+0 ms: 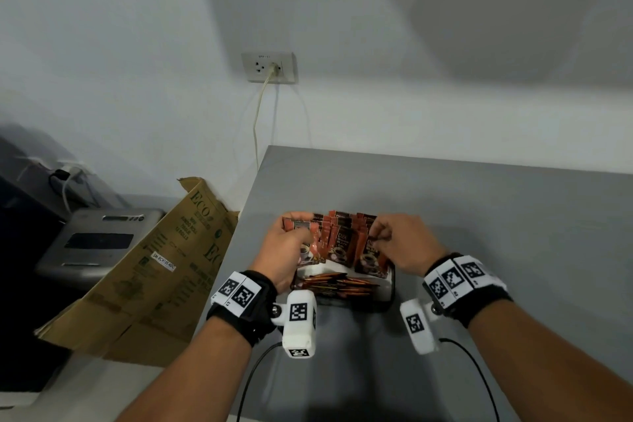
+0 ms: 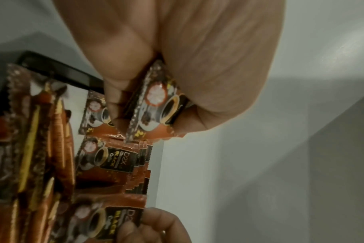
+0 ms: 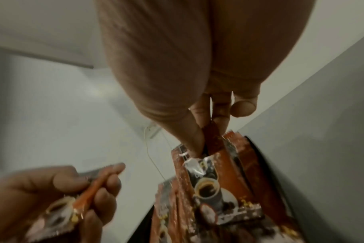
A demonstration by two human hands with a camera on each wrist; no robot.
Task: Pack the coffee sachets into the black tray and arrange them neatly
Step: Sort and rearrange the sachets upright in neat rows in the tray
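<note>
Both wrists, strapped with marker bands, reached over the black tray [image 1: 390, 288] on the grey table [image 1: 479, 216]. Left hand [image 1: 284, 250] pinched one coffee sachet [image 2: 156, 102] at the upright row's left end; right hand [image 1: 400, 236] pinched the top edge of a standing sachet [image 3: 213, 138]. More sachets [image 1: 339, 283] lay flat in the tray's near part.

The black rectangular plastic tray [image 1: 390, 288] sits on the grey table [image 1: 479, 216] near its left edge. Upright red-brown foil coffee sachets [image 1: 339, 243] fill its far part; flat-lying sachets [image 1: 337, 283] fill its near part. A brown cardboard box [image 1: 144, 277] leans against the table's left edge, with a grey machine [image 1: 99, 240] left of it
</note>
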